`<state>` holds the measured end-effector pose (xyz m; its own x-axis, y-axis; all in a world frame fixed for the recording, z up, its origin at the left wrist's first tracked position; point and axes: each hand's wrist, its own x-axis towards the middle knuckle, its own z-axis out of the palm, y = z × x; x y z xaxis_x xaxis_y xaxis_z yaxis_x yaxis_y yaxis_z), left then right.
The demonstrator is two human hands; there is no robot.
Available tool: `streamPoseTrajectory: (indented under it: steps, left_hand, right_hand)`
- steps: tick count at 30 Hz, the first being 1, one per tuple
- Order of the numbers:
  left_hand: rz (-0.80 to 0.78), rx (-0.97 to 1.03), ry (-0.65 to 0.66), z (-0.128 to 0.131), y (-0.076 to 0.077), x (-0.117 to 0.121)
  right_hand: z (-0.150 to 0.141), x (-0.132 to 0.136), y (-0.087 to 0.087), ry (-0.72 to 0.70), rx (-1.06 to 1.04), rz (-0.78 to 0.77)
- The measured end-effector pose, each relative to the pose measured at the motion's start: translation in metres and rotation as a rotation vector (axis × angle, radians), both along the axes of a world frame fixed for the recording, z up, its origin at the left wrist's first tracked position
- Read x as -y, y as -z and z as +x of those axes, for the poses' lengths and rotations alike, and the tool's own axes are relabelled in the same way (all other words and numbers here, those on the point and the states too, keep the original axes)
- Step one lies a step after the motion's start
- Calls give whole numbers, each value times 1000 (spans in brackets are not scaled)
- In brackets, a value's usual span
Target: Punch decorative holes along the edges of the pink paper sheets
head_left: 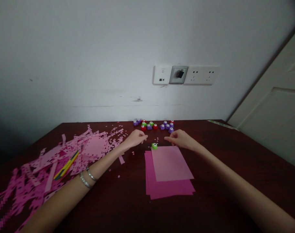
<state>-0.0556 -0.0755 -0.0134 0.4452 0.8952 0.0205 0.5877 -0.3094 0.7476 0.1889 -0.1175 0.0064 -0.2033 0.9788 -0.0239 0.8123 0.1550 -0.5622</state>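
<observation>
Both my hands hover over the far part of the dark table, a short gap between them. My left hand (pixel 136 139) has its fingers drawn together, with tips pointing right; whatever is in them, if anything, is too small to make out. My right hand (pixel 180 139) is pinched likewise, pointing left, its contents also unclear. Between and just below them a green craft punch (pixel 154 146) sits at the far left corner of a light pink paper sheet (pixel 171 163). Darker pink sheets (pixel 170 189) lie underneath. A few tiny pink paper cutouts (pixel 157 139) are scattered between the hands.
Several red, green and purple craft punches (pixel 149 127) stand along the wall. Punched pink strips (pixel 62 158) heap up at left, with a yellow utility knife (pixel 67 165) on top. Loose cutouts (pixel 115 142) lie beside them. A ruler-like strip (pixel 223 125) rests at far right.
</observation>
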Motion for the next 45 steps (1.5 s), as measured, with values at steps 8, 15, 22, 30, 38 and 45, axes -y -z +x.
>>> streamPoseTrajectory:
  steps: [8, 15, 22, 30, 38, 45]
  left_hand:
    - [-242, -90, 186, 14, -21, -7]
    - [-459, -116, 308, 22, -21, -16]
    - [-566, -206, 392, 29, -16, -27]
    - [-645, -249, 374, 30, -12, -34]
    - [-609, -193, 358, 27, -8, -26]
    - [-379, -188, 310, 23, -13, -15]
  right_hand:
    - [-34, -22, -9, -195, -174, -434]
    - [-42, -38, -3, -218, -136, -614]
    - [-54, -34, -16, -220, -73, -736]
    - [-58, -41, -16, -253, 2, -840]
    - [-63, -38, -12, -189, 44, -744]
    - [-53, -31, -6, -168, -21, -497]
